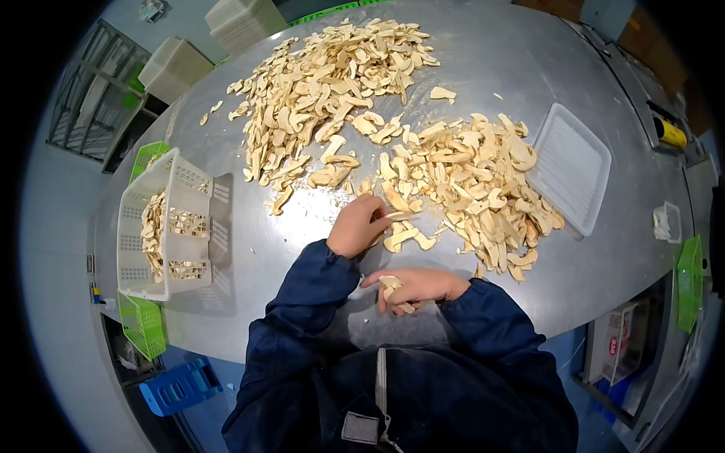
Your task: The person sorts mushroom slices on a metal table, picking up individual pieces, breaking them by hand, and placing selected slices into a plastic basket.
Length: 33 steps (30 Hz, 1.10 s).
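Left hand: the left hand (356, 228) is near the table's middle, thumb and fingertips drawn narrow beside a mushroom slice (400, 216) at three o'clock from it; whether they pinch it, I cannot tell.
Right hand: the right hand (427, 285), between four and five o'clock from the left, curls its fingers around some held slices (391, 284).
Big heap: a large heap of slices (332, 83) spreads toward twelve o'clock on the metal table (272, 234).
Second heap: another heap (472, 185) lies toward two o'clock, loose slices between the two.
Tray: a white tray (578, 166) is just beyond the second heap, between two and three o'clock.
Basket: a white basket (187, 245) stands at nine o'clock, slices inside.
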Each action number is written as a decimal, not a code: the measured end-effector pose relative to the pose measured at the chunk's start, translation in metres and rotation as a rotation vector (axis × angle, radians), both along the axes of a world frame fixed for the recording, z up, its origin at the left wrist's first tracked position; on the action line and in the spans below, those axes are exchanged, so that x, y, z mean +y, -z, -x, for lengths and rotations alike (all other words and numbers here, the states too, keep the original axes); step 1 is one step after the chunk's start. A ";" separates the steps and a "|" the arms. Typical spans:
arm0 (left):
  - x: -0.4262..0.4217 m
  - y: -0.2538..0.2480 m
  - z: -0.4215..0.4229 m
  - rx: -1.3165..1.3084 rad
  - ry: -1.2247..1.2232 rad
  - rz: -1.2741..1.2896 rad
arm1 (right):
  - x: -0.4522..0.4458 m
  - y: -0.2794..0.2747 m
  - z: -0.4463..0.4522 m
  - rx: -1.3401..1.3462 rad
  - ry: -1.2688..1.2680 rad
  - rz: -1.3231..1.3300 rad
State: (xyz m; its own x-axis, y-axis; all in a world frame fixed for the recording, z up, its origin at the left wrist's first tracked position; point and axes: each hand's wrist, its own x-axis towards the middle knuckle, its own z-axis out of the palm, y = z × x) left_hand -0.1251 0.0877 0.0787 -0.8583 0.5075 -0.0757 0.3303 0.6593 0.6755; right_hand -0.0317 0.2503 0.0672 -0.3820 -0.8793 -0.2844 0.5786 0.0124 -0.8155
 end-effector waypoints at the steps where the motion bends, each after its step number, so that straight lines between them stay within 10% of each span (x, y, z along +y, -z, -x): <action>1: -0.001 -0.004 -0.003 -0.064 -0.036 -0.049 | 0.000 0.001 0.000 -0.015 0.058 -0.011; 12: -0.014 -0.028 -0.033 0.593 0.035 -0.245 | 0.002 0.005 0.007 -0.093 0.632 0.160; 26: -0.007 -0.013 -0.047 0.258 0.101 -0.269 | 0.002 0.006 0.007 0.164 1.228 0.006; 33: -0.012 -0.011 -0.047 -0.394 -0.117 -0.607 | 0.006 0.004 0.008 0.149 1.282 -0.034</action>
State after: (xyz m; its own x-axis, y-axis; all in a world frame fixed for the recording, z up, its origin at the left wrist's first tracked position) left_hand -0.0784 0.0757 0.0895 -0.8766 0.4648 -0.1248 -0.0626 0.1470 0.9872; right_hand -0.0395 0.2561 0.0628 -0.9731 0.1431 -0.1808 0.0966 -0.4590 -0.8832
